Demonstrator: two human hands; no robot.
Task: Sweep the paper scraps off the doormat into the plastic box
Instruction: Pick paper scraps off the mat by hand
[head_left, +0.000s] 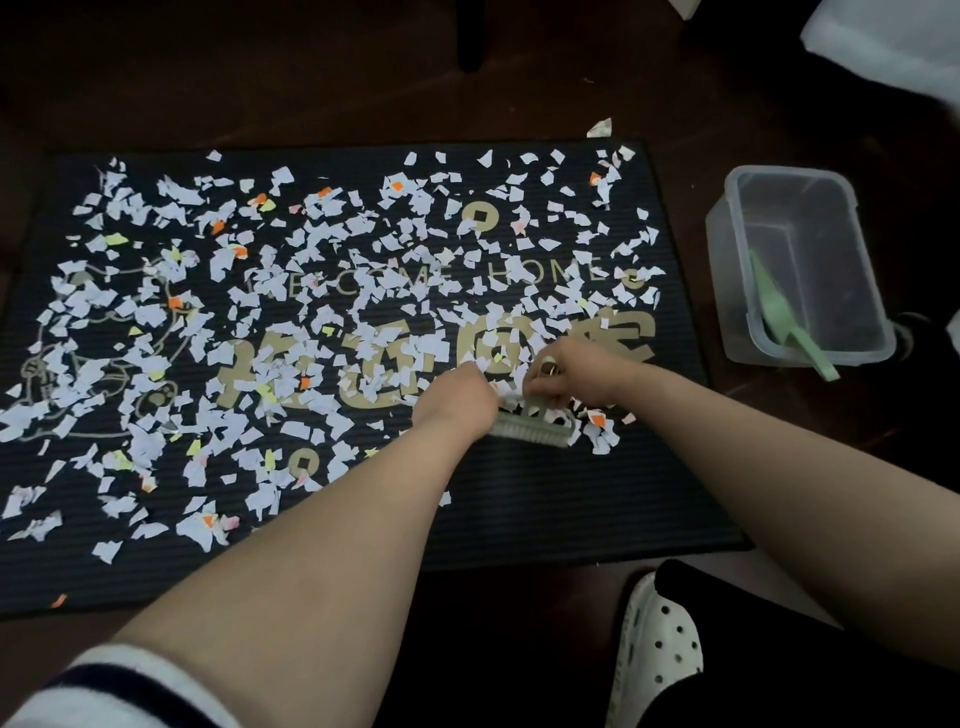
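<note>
A black doormat with gold lettering lies on the dark floor, and white and coloured paper scraps cover most of it. A pale green scrubbing brush stands bristles-down on the mat right of centre. My left hand grips the brush's left end, its fingers hidden behind the hand. My right hand curls its fingers round the top of the brush. The clear plastic box stands on the floor just off the mat's right edge, with no scraps visible in it.
A green dustpan leans inside the box, its handle sticking out over the near rim. My foot in a white clog rests by the mat's near right corner. A dark furniture leg stands beyond the mat.
</note>
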